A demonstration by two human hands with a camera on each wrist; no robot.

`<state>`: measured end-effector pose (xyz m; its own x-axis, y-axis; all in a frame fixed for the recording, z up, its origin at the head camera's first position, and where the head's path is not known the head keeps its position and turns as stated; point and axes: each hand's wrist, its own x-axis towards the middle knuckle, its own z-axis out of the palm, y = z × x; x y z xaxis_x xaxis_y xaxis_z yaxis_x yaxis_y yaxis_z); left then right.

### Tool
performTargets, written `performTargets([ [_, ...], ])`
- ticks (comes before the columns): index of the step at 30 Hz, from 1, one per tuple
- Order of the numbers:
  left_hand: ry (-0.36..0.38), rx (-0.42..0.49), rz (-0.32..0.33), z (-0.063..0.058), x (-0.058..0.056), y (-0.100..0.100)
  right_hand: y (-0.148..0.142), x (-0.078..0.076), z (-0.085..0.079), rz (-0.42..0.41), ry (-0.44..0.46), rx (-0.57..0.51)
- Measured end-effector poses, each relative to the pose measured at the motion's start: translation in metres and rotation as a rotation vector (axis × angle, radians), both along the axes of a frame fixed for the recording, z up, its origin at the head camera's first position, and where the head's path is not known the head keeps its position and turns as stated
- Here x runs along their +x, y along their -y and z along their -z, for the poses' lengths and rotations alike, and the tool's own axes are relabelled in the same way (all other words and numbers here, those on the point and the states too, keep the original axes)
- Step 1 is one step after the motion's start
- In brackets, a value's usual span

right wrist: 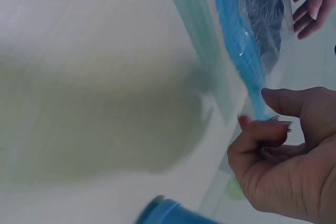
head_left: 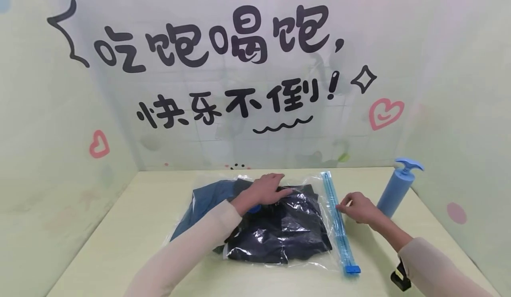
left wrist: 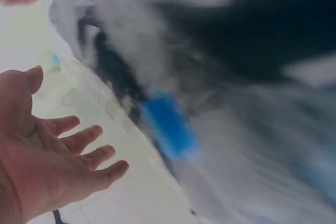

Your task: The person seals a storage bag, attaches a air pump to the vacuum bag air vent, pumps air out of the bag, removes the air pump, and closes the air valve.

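A clear vacuum storage bag (head_left: 279, 232) lies flat on the table with dark and blue folded clothes (head_left: 211, 199) inside. Along its right side runs a blue zip strip (head_left: 338, 226), with a blue slider (head_left: 353, 269) at the near end. My left hand (head_left: 266, 190) is over the bag's upper middle, fingers spread; contact is hard to tell. Beneath that wrist shows a round blue valve (head_left: 254, 209), blurred in the left wrist view. With thumb and forefinger, my right hand (right wrist: 294, 150) pinches the strip's edge partway along.
A blue hand pump (head_left: 395, 193) with a T-shaped handle stands at the right, just behind the right hand. Beside the right sleeve is a black object (head_left: 400, 277). A printed cloth wall (head_left: 247, 146) encloses the table (head_left: 119, 226) at the back and sides.
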<state>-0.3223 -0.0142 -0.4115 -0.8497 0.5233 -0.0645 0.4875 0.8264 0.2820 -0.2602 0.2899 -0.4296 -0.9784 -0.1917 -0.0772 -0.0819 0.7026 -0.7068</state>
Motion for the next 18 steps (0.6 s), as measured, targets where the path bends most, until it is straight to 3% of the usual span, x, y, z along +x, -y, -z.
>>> performTargets([
  [4, 0.016, -0.051, -0.048, 0.01, 0.01, 0.034, 0.016, -0.003, -0.005, -0.035, -0.216, 0.131],
  [10, 0.052, -0.069, -0.08, 0.021, 0.018, 0.07, 0.046, -0.01, -0.004, -0.151, -0.351, 0.163],
  [14, 0.062, -0.104, -0.129, 0.024, 0.023, 0.085, 0.065, -0.01, -0.001, -0.22, -0.356, 0.276],
  [18, 0.074, -0.147, -0.186, 0.028, 0.028, 0.096, 0.079, -0.009, -0.001, -0.278, -0.236, 0.369],
])
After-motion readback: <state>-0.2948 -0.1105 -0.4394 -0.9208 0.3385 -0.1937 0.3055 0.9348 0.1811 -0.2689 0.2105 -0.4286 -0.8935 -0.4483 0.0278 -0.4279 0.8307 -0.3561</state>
